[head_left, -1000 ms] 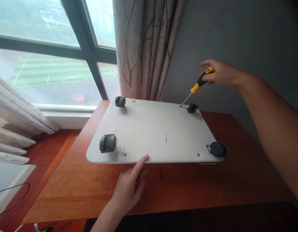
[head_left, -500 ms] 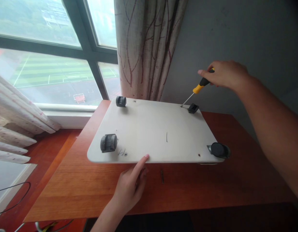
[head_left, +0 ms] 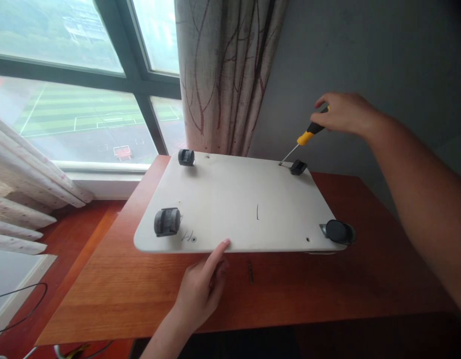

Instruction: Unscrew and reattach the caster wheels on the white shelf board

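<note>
A white board [head_left: 223, 199] rests raised above the table, with black casters on its upper face. My left hand [head_left: 202, 284] is at the near edge, one digit pressed on top and the other fingers curled below the rim. My right hand [head_left: 341, 113] is closed around the yellow and black handle of a screwdriver [head_left: 306, 137]. The screwdriver slants down to the left, its tip at a screw hole by the far right caster [head_left: 298, 167]. Other casters are the far left one [head_left: 186, 157], the near left one [head_left: 167, 222] and the near right one [head_left: 337, 232].
The brown wooden table [head_left: 114, 294] carries the board. A small dark slim piece [head_left: 250, 273] lies on the tabletop before the near edge. Behind stand a patterned curtain [head_left: 230, 75], a grey wall [head_left: 350, 55] and a window [head_left: 84, 114]. A cable [head_left: 46, 294] hangs at lower left.
The fingers of my right hand have shifted around the screwdriver handle, the thumb drawing in to the right. The screwdriver tip stays at the same hole, and my left hand keeps its place.
</note>
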`<state>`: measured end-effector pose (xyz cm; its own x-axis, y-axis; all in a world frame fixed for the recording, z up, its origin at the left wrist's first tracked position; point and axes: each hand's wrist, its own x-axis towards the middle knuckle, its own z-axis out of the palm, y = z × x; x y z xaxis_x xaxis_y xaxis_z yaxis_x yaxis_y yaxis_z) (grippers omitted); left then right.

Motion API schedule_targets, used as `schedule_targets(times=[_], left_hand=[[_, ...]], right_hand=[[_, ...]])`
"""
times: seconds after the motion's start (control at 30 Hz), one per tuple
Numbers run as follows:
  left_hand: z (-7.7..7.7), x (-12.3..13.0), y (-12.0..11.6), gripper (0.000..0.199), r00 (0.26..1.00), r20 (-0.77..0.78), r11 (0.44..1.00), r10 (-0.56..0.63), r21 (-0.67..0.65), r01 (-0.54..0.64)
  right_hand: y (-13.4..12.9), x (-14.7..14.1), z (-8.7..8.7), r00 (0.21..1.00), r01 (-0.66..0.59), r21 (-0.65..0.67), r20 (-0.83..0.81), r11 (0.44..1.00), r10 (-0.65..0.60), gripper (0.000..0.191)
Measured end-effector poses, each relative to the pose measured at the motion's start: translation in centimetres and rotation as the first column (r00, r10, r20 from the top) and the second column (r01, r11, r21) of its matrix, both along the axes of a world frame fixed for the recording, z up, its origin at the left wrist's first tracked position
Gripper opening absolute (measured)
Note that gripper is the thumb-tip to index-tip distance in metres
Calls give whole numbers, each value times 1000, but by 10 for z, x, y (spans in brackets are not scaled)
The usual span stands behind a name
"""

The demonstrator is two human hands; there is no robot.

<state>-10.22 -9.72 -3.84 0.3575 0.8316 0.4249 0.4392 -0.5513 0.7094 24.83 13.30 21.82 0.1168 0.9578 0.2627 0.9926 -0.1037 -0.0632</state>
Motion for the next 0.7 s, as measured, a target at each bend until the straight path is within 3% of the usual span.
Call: schedule_targets(times=[0.13,0.27,0.33,0.47,0.53,0.6,0.7], left_hand=[[-1,0,0,63,1000,-3,1000,0,-5,0],[-2,0,0,61,1000,-11,1000,-1,-3,1],[-1,0,0,61,1000,-9,1000,1,3,-1],[2,1,0,60,1000,-1,1000,2,17,-2],[3,1,0,60,1000,-3,1000,0,15,0],[2,1,0,60,1000,-4,1000,0,8,0],[0,0,0,62,1000,1,1000,-3,-5,3]], right_hand=[[-2,3,1,954,-188,-37,-244,982,173,52],[-3,1,3,996,-4,-54,-88,999,0,53],[-3,2,3,997,15,-60,-73,998,-19,48],[0,13,-1,938,-203,-36,-293,979,184,51],[1,16,-3,894,-252,-18,-386,967,226,52],[0,15,-5,916,-199,1,-356,980,186,50],[-2,9,-4,993,-13,22,-115,1000,15,48]])
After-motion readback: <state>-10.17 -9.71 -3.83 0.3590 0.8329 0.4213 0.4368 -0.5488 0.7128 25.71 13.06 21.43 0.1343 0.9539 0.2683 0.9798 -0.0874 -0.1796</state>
